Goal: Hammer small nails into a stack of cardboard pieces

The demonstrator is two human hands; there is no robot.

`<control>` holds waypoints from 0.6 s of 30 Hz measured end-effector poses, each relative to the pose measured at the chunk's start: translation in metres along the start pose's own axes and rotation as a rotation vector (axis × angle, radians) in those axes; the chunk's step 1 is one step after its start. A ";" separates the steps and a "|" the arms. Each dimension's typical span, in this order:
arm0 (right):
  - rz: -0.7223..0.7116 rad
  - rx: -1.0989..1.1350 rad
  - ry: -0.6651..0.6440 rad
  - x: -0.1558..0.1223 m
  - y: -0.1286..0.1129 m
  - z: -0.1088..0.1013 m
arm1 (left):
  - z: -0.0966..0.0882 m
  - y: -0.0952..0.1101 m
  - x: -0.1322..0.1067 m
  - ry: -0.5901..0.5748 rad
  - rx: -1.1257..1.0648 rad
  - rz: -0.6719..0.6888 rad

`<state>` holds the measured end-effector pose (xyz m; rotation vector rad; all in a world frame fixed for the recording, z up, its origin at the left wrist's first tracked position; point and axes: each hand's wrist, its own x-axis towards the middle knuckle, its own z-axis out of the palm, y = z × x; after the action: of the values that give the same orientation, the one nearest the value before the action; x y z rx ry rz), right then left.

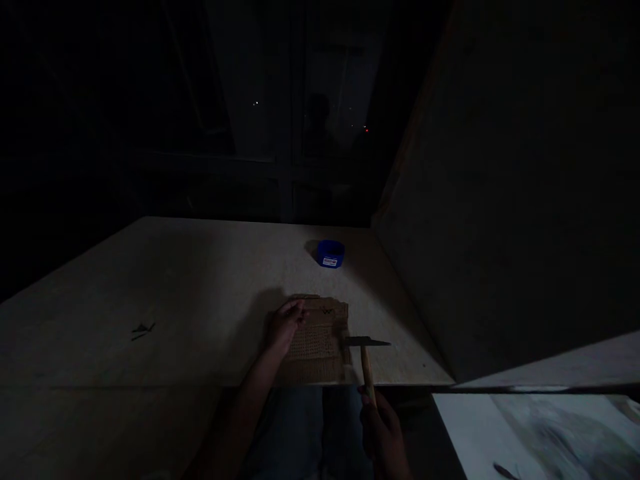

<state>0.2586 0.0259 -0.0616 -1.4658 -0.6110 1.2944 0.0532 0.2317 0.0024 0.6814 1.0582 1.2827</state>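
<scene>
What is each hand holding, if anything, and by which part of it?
Right hand: the hammer, by its handle. Left hand: over the cardboard; too dark to tell whether anything is held.

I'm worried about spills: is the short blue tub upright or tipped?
Upright: the short blue tub stands on the pale tabletop, rim uppermost.

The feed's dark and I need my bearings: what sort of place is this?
Probably a dim, makeshift indoor workspace: the right hand holds a hammer beside cardboard on a broad worktop, with what look like dark window panes behind.
</scene>
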 end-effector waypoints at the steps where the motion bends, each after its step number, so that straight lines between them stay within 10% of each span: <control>1: 0.011 0.011 0.004 0.001 0.002 -0.005 | 0.005 -0.006 0.004 -0.024 0.035 0.013; 11: -0.064 -0.030 0.258 0.000 0.014 -0.041 | 0.005 -0.034 0.050 -0.225 0.716 0.478; 18: -0.138 -0.035 0.139 0.027 0.011 -0.023 | -0.002 -0.055 0.057 -0.270 0.692 0.458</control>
<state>0.2844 0.0376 -0.0852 -1.5011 -0.6339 1.0704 0.0721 0.2754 -0.0605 1.6505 1.1560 1.1405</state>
